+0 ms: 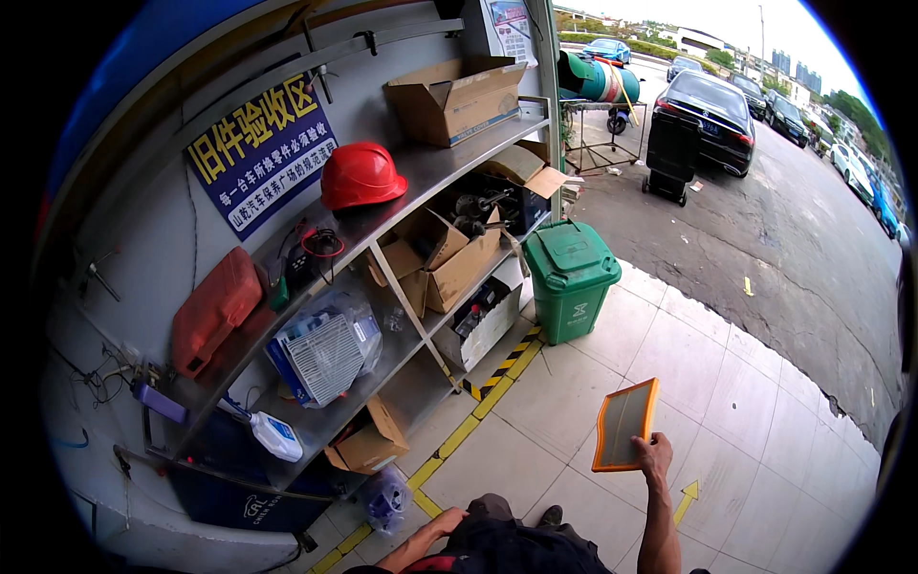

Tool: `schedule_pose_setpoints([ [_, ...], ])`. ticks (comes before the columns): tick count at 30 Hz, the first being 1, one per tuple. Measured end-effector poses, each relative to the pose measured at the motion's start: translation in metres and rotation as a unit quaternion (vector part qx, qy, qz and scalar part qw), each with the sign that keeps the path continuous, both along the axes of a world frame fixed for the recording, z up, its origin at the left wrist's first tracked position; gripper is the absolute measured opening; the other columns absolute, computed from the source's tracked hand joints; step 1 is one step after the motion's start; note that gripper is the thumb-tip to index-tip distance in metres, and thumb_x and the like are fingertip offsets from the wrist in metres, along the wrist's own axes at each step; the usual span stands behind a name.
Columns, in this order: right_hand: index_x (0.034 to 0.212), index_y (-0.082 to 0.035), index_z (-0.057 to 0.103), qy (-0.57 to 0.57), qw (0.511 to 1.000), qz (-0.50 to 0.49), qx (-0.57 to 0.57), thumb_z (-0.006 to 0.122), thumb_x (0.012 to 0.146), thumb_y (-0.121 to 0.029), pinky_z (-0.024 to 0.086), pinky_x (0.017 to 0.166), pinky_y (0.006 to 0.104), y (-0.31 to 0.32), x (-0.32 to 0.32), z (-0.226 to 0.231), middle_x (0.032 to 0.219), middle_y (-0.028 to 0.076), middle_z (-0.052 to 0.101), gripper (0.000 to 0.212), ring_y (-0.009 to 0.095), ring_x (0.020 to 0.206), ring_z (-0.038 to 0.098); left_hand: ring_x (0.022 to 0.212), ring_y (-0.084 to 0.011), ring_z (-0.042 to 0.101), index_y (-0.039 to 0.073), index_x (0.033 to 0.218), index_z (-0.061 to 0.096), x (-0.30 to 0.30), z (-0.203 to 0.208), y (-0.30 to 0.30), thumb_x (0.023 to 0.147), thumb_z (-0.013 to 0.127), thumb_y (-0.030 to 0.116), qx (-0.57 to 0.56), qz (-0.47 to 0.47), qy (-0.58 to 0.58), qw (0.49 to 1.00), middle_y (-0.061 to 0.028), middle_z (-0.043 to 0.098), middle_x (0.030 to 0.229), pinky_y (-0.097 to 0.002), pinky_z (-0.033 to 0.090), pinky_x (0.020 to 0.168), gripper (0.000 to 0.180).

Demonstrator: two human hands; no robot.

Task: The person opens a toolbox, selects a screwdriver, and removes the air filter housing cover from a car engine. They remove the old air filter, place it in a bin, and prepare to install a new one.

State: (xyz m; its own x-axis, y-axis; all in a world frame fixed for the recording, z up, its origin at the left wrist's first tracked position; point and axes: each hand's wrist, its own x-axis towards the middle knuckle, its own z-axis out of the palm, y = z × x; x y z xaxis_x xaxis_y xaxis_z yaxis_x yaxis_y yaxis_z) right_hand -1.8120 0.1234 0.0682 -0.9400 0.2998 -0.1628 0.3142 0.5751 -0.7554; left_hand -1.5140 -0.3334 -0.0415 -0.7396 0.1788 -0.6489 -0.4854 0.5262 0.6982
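Observation:
An engine air filter [622, 427], a flat panel of grey pleats in an orange rim, is held up over the tiled floor. My right hand [654, 453] grips it at its lower right edge, arm stretched forward. The filter is tilted, with its pleated face turned to the left. Down by my dark trousers, my left hand [448, 522] hangs close to my thigh. Its fingers are partly hidden against the cloth, so their pose is unclear.
A metal shelf unit [449, 182] along the left wall bears a red helmet [361, 175], a red case [218, 311] and open cardboard boxes [457, 100]. A green lidded bin [572, 282] stands at its far end. Beyond are a black wheeled bin [671, 153] and parked cars [712, 110].

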Motion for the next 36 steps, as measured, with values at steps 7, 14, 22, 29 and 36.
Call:
schedule_pose_setpoints([
  [7,0.102,0.005,0.073,0.018,0.998,0.053,0.029,0.083,0.073,-0.037,0.056,0.072,0.0397,-0.023,-0.161,0.005,0.083,0.016,0.073,0.053,0.026,0.075,0.071,0.131,-0.0326,0.059,0.010,0.134,0.068,-0.120,-0.044,-0.008,0.092,0.074,0.030,-0.007,0.004,0.124,0.992,-0.0146,0.069,0.136,-0.0418,0.041,0.115,0.047],
  [14,0.099,0.005,0.074,-0.055,0.996,0.061,0.016,0.083,0.077,-0.036,0.055,0.069,0.0359,-0.038,-0.323,0.019,0.080,0.013,0.072,0.048,0.022,0.072,0.069,0.143,-0.0377,0.046,0.016,0.147,0.057,-0.342,-0.075,0.024,0.094,0.068,0.038,0.205,0.072,0.189,0.958,-0.0141,0.059,0.148,-0.0508,0.027,0.125,0.058],
  [22,0.112,0.001,0.071,0.046,0.946,0.168,0.274,0.082,0.078,-0.031,0.052,0.092,0.0469,-0.085,-0.521,0.047,0.104,0.018,0.064,0.048,0.036,0.102,0.063,0.134,-0.0336,0.053,0.016,0.136,0.062,-0.468,-0.052,-0.023,0.094,0.066,0.037,-0.072,-0.034,0.113,0.990,-0.0120,0.063,0.136,-0.0606,0.029,0.117,0.047],
  [29,0.098,-0.005,0.068,0.202,0.867,0.277,0.362,0.078,0.071,-0.023,0.044,0.083,0.0477,-0.185,-0.715,0.027,0.100,0.014,0.060,0.034,0.033,0.096,0.059,0.126,-0.0300,0.059,0.016,0.125,0.067,-0.512,-0.041,-0.012,0.093,0.064,0.036,-0.222,-0.068,0.067,0.970,-0.0102,0.067,0.124,-0.0693,0.031,0.110,0.037],
  [36,0.121,-0.004,0.058,0.297,0.768,0.444,0.354,0.065,0.084,-0.013,0.043,0.082,0.0425,-0.247,-0.816,-0.061,0.106,0.012,0.057,0.039,0.029,0.100,0.057,0.108,-0.0259,0.067,0.015,0.108,0.070,-0.574,0.019,0.066,0.093,0.060,0.031,-0.355,-0.023,0.218,0.909,-0.0075,0.069,0.102,-0.0748,0.033,0.106,0.024],
])
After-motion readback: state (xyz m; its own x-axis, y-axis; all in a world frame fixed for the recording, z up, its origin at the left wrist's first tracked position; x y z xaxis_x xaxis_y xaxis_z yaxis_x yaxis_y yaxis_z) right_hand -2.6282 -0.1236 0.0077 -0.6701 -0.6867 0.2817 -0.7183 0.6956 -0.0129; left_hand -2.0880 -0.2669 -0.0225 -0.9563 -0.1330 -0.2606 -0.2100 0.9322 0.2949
